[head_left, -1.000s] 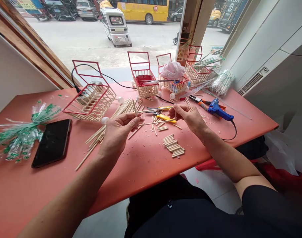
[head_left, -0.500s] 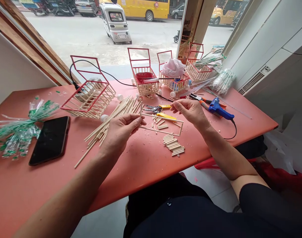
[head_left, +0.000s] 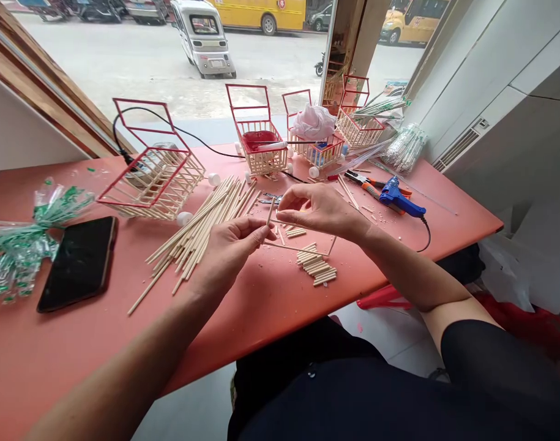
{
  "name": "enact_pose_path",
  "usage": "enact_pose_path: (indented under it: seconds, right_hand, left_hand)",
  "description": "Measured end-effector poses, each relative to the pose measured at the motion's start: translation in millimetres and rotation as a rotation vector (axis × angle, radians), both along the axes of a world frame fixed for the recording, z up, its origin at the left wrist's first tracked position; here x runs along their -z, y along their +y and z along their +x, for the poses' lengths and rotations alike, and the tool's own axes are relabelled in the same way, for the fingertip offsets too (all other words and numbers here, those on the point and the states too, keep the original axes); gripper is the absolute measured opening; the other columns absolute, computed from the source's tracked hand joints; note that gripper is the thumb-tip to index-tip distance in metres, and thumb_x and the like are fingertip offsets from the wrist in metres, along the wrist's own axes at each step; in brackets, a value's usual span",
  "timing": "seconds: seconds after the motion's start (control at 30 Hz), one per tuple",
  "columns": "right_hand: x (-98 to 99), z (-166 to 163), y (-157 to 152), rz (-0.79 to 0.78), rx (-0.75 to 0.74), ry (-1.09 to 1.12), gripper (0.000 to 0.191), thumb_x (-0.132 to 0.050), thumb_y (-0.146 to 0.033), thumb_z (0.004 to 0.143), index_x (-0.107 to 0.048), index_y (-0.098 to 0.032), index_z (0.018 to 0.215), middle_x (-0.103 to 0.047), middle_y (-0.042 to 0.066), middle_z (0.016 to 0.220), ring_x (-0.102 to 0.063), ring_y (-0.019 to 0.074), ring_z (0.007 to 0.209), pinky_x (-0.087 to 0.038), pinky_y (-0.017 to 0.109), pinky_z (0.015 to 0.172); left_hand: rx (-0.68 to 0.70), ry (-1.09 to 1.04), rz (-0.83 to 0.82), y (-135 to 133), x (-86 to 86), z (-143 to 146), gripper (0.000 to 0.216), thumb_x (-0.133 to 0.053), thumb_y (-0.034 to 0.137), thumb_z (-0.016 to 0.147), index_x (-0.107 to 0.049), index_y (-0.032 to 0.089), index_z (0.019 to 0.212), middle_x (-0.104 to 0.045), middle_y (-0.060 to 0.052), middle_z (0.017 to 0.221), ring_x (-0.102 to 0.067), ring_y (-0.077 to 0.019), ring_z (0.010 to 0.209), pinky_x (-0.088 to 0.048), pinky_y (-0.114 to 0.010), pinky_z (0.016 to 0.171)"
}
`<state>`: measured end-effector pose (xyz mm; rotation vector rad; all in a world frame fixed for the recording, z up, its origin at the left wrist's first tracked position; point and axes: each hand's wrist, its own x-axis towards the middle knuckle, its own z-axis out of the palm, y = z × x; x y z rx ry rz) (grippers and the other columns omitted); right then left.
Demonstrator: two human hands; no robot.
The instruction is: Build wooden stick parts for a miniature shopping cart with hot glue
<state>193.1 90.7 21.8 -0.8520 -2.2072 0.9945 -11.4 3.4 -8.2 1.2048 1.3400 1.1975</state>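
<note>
My left hand pinches one end of a thin rectangular frame of pale wooden sticks between thumb and forefinger. At that end a short stick points upward. The frame is held above the table and reaches right, passing partly behind my right hand. That hand is bent in a pinch, its thumb and forefinger tips close beside the upright stick. Whether they grip it or something tiny, I cannot make out. Below the frame lie short cut sticks. A pile of long sticks spreads beside my left hand. Pliers are mostly hidden behind my right hand.
Several stick-built toy carts with red trim, such as one, line the back of the pink table. A blue glue gun lies right, near orange-handled pliers. A phone and green-white plastic wrappers lie left.
My right hand has moved left and slightly down, from apart to close beside the frame's held end. My left hand keeps its pinch. The whole view has shifted a little.
</note>
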Motion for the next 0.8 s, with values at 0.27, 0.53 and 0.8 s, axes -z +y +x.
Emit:
enact_pose_path:
  seconds: [0.27, 0.53, 0.8]
  right_hand:
    - [0.2, -16, -19, 0.282, 0.177, -0.240, 0.009, -0.080, -0.023, 0.100, -0.080, -0.016, 0.093, -0.081, 0.005, 0.096, -0.068, 0.0184, 0.090, -0.040, 0.034, 0.088]
    - [4.2, -17, -19, 0.380, 0.193, -0.254, 0.010, -0.073, -0.018, 0.101, -0.079, -0.017, 0.093, -0.080, 0.004, 0.093, -0.067, 0.0200, 0.088, -0.033, 0.036, 0.089]
    - [7.5, -19, -24, 0.410, 0.196, -0.261, 0.012, -0.077, -0.026, 0.103, -0.077, -0.019, 0.093, -0.082, 0.005, 0.095, -0.067, 0.0235, 0.096, -0.028, 0.037, 0.089]
  left_hand:
    - [0.022, -0.027, 0.000, -2, -1.2, 0, 0.030, -0.091, 0.046, 0.074, -0.084, 0.018, 0.083, -0.077, -0.006, 0.075, -0.049, -0.0133, 0.063, -0.042, -0.030, 0.064]
    - [0.003, -0.029, 0.010, -3, -2.6, 3, 0.030, -0.088, 0.046, 0.073, -0.084, 0.017, 0.081, -0.078, -0.008, 0.076, -0.049, -0.0141, 0.062, -0.041, -0.030, 0.063]
    - [0.005, -0.030, 0.024, -3, -3.9, 4, 0.027, -0.085, 0.043, 0.075, -0.084, 0.017, 0.078, -0.078, -0.009, 0.077, -0.049, -0.0130, 0.062, -0.040, -0.029, 0.062]
